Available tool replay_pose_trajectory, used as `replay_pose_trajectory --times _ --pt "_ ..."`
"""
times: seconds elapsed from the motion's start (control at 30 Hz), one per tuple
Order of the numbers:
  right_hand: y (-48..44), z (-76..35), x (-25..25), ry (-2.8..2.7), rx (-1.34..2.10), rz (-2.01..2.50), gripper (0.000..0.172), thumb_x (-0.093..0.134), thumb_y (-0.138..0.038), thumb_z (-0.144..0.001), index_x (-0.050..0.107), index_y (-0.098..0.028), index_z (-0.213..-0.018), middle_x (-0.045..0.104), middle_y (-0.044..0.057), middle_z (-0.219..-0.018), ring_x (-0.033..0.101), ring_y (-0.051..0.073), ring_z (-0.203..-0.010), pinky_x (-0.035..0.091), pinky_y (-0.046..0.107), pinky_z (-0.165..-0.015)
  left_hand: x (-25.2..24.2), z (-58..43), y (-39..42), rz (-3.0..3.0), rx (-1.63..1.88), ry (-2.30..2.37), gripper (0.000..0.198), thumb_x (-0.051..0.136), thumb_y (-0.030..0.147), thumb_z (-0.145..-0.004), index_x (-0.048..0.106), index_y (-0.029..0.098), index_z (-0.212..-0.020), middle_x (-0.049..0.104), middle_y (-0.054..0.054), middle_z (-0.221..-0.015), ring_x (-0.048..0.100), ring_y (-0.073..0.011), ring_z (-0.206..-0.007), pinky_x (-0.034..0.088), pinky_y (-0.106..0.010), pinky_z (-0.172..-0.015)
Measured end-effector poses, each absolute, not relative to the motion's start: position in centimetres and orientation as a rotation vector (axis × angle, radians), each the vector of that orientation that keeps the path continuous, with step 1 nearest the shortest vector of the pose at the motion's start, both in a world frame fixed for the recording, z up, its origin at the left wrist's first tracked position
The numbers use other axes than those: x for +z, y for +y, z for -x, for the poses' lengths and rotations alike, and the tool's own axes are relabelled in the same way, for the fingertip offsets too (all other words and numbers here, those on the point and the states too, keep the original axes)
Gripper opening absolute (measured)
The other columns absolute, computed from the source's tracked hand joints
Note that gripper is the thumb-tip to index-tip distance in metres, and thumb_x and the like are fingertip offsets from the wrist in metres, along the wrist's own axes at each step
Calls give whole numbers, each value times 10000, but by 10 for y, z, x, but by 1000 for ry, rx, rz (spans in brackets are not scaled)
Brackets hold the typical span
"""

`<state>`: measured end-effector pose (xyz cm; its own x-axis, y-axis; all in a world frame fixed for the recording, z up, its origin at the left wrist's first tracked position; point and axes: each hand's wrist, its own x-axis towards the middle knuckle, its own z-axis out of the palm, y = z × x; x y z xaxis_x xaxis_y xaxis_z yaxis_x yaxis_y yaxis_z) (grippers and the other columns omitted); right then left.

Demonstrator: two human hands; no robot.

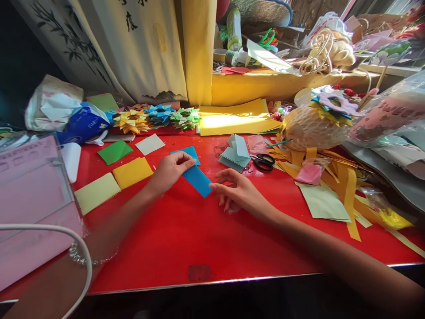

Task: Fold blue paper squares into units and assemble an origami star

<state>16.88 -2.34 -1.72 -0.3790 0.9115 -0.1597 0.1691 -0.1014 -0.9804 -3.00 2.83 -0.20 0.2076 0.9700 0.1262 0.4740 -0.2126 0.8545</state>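
Observation:
A folded blue paper strip (198, 180) is held slantwise above the red table (186, 248). My left hand (171, 170) pinches its upper left end between thumb and fingers. At the strip's lower right corner is my right hand (237, 190), its thumb and index fingertip at the paper edge and the other fingers loosely curled. Behind the strip, partly hidden by my left hand, lies another blue paper (191, 153). Pale blue folded papers (235, 155) rest just beyond my right hand, beside black-handled scissors (264, 162).
Green (115, 152), yellow (133, 172) and cream (97, 193) papers lie left. Folded paper stars (161, 115) line the back. Yellow strips (348, 190) and pale green sheets (323, 201) cover the right side. A pink folder (36, 199) and white cable (86, 261) are at left.

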Motion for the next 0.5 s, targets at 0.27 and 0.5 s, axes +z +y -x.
replay_pose_trajectory --times 0.27,0.5 --pt "-12 -179 -7 -2099 673 1553 193 452 -265 -809 523 -168 -658 591 19 -624 546 129 -550 305 228 -462 -9 35 31 -2412 717 1457 289 421 403 -848 564 188 -977 601 -73 -1069 496 -231 -1072 363 -363 -918" --pt "-6 -187 0 -2207 -305 1964 218 480 -241 -804 506 -156 -1002 574 105 -984 579 196 -685 174 274 -440 -19 61 50 -2492 425 1574 389 411 473 -835 559 223 -1094 605 -74 -1140 548 -254 -1041 399 -359 -883"
